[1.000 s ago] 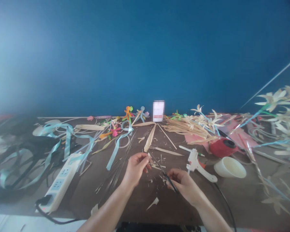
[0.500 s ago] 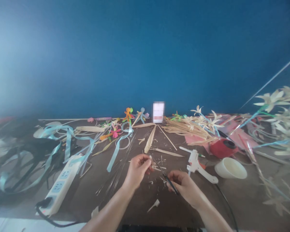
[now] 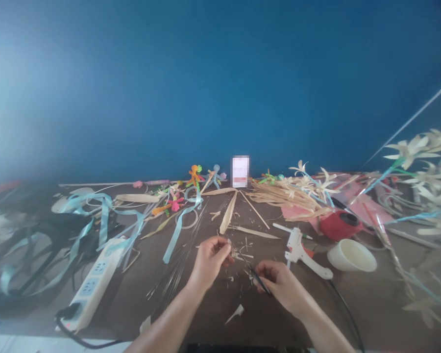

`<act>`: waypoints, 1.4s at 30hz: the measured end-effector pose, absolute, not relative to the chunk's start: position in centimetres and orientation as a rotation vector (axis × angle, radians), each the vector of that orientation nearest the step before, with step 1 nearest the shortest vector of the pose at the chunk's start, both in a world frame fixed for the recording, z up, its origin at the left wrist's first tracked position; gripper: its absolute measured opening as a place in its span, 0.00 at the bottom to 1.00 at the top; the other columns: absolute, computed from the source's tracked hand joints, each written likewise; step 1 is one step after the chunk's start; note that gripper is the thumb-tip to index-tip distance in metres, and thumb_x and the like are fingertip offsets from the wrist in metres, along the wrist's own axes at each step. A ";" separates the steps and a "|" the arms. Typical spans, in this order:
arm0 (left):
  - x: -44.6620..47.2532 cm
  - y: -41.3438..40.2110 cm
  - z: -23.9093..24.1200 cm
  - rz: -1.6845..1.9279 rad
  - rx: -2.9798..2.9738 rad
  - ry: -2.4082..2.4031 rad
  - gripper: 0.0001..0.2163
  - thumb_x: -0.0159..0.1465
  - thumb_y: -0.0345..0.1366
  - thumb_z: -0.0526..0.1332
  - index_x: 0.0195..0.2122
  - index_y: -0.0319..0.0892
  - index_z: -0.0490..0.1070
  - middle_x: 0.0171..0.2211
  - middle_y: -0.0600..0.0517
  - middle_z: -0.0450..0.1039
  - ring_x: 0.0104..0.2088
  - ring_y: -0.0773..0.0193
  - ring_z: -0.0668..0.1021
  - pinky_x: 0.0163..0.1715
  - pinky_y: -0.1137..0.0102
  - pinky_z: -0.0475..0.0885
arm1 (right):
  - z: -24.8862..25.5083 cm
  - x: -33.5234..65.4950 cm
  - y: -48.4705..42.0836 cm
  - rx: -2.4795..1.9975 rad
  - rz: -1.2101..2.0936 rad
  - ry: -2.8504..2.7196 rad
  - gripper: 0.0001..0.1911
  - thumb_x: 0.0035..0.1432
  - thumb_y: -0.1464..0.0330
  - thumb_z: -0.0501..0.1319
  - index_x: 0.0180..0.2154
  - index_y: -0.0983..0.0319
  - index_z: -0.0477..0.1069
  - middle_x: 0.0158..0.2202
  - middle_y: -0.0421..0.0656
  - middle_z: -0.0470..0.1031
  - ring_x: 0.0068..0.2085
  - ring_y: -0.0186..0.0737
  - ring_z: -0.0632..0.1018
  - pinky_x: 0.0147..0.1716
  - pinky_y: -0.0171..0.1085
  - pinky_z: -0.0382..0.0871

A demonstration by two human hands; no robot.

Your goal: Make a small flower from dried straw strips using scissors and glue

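My left hand point(image 3: 211, 260) is closed in a pinch around a small pale piece of dried husk point(image 3: 230, 241), mostly hidden by the thumb and fingers. In my right hand point(image 3: 274, 279) is a slim black pair of tweezers point(image 3: 261, 282), its back end sticking out below the fingers. The thin tip points up and left towards my left fingertips; whether it touches the piece I cannot tell. Pale scraps lie scattered under and between both hands. A larger white scrap point(image 3: 235, 314) rests nearer to me, and a long husk strip point(image 3: 228, 213) lies just beyond my left hand.
A white glue gun point(image 3: 301, 255) and a white cup point(image 3: 352, 256) stand right of my right hand. Behind are a red object point(image 3: 340, 224) and husk strips point(image 3: 286, 196). A power strip point(image 3: 93, 287), blue ribbon point(image 3: 176, 233) and thin wires point(image 3: 178, 264) lie left.
The tweezers' tip has shifted slightly away from my left fingertips, with a small turn of the tool in my right hand. Both hands stay in nearly the same place.
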State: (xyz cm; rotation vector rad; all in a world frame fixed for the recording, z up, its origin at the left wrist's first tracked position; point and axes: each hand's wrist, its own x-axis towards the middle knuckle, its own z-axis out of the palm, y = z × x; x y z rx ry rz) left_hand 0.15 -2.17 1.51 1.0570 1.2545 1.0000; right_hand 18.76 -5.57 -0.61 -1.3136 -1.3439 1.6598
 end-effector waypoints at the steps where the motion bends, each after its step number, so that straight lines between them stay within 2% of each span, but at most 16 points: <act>1: 0.2 -2.2 1.6 0.997 1.050 1.253 0.08 0.54 0.39 0.60 0.27 0.40 0.68 0.19 0.53 0.71 0.21 0.65 0.75 0.19 0.75 0.65 | -0.6 18.7 -5.6 -1.323 1.654 -1.347 0.07 0.47 0.67 0.59 0.22 0.63 0.66 0.16 0.35 0.68 0.20 0.30 0.67 0.20 0.28 0.56; 7: 0.1 -2.3 1.4 0.967 1.095 1.244 0.09 0.53 0.41 0.59 0.26 0.39 0.69 0.18 0.53 0.71 0.20 0.66 0.74 0.19 0.75 0.65 | -1.0 19.0 -5.6 -1.389 1.570 -1.425 0.09 0.48 0.65 0.58 0.22 0.63 0.65 0.17 0.37 0.69 0.21 0.32 0.69 0.21 0.29 0.59; 14: -3.7 3.4 1.5 0.930 1.568 1.508 0.10 0.55 0.40 0.56 0.31 0.40 0.71 0.20 0.53 0.71 0.18 0.67 0.72 0.19 0.74 0.64 | -2.7 20.4 -6.3 -1.780 0.922 -1.878 0.04 0.46 0.66 0.59 0.26 0.60 0.68 0.22 0.39 0.72 0.26 0.38 0.73 0.26 0.33 0.60; 16: -4.5 5.8 1.7 0.827 1.723 1.565 0.11 0.55 0.39 0.56 0.35 0.40 0.72 0.24 0.51 0.74 0.19 0.66 0.73 0.21 0.73 0.65 | -2.9 20.5 -6.6 -1.814 0.831 -1.958 0.04 0.47 0.66 0.59 0.27 0.60 0.68 0.24 0.39 0.73 0.28 0.38 0.74 0.28 0.33 0.60; 18: -4.8 7.9 1.7 0.765 1.790 1.580 0.10 0.54 0.38 0.57 0.35 0.41 0.73 0.23 0.52 0.74 0.19 0.66 0.73 0.24 0.72 0.66 | -3.0 20.3 -6.8 -1.836 0.774 -2.006 0.03 0.47 0.67 0.58 0.27 0.59 0.68 0.25 0.39 0.73 0.29 0.39 0.74 0.28 0.33 0.60; 21: -4.3 10.1 1.5 0.671 1.915 1.632 0.08 0.52 0.36 0.59 0.32 0.41 0.74 0.25 0.49 0.74 0.25 0.62 0.74 0.29 0.70 0.66 | -3.1 19.9 -7.0 -1.850 0.732 -2.041 0.03 0.48 0.68 0.58 0.29 0.59 0.68 0.26 0.39 0.74 0.30 0.39 0.75 0.28 0.32 0.59; 24: -3.1 10.8 1.3 0.605 2.063 1.662 0.10 0.54 0.35 0.58 0.35 0.40 0.74 0.37 0.44 0.72 0.36 0.57 0.74 0.37 0.67 0.65 | -3.1 19.7 -7.1 -1.859 0.697 -2.062 0.03 0.48 0.68 0.58 0.29 0.58 0.68 0.28 0.39 0.74 0.31 0.39 0.75 0.28 0.32 0.59; 26: -1.8 10.4 1.1 0.541 2.164 1.617 0.11 0.56 0.36 0.56 0.37 0.41 0.74 0.41 0.44 0.69 0.40 0.56 0.73 0.39 0.67 0.65 | -3.1 19.6 -7.1 -1.864 0.657 -2.078 0.04 0.48 0.68 0.58 0.30 0.59 0.67 0.29 0.39 0.74 0.31 0.40 0.75 0.28 0.32 0.59; 29: 0.4 9.2 0.5 0.380 2.296 1.454 0.10 0.54 0.36 0.59 0.37 0.44 0.74 0.38 0.48 0.70 0.38 0.58 0.74 0.38 0.68 0.66 | -2.7 19.4 -6.9 -1.872 0.599 -2.116 0.05 0.49 0.69 0.58 0.31 0.59 0.66 0.29 0.40 0.74 0.31 0.40 0.75 0.28 0.33 0.58; 32: 2.5 8.1 -0.3 0.284 2.369 1.347 0.10 0.50 0.30 0.62 0.34 0.42 0.73 0.38 0.46 0.70 0.41 0.54 0.72 0.40 0.64 0.65 | -2.1 19.2 -6.7 -1.886 0.542 -2.179 0.04 0.49 0.69 0.58 0.31 0.60 0.66 0.29 0.41 0.74 0.31 0.41 0.75 0.27 0.33 0.58; 36: 3.9 7.7 -1.0 0.291 2.367 1.303 0.07 0.52 0.23 0.56 0.28 0.39 0.72 0.34 0.43 0.71 0.44 0.52 0.70 0.42 0.60 0.64 | -1.2 19.0 -6.5 -1.897 0.498 -2.245 0.05 0.49 0.69 0.59 0.31 0.60 0.66 0.30 0.41 0.73 0.32 0.43 0.75 0.26 0.34 0.59; 39: 3.9 7.8 -0.5 0.368 2.300 1.328 0.07 0.54 0.25 0.54 0.28 0.38 0.72 0.34 0.42 0.72 0.43 0.52 0.71 0.42 0.59 0.64 | -0.8 19.0 -6.4 -1.921 0.477 -2.289 0.05 0.49 0.69 0.60 0.32 0.60 0.67 0.31 0.43 0.73 0.32 0.44 0.75 0.26 0.35 0.60; 42: 3.5 7.6 0.4 0.475 2.178 1.376 0.07 0.57 0.31 0.54 0.34 0.39 0.70 0.34 0.44 0.74 0.38 0.56 0.74 0.37 0.63 0.67 | -0.7 19.2 -6.0 -1.910 0.441 -2.341 0.08 0.47 0.68 0.61 0.33 0.61 0.67 0.34 0.45 0.72 0.33 0.46 0.75 0.27 0.35 0.61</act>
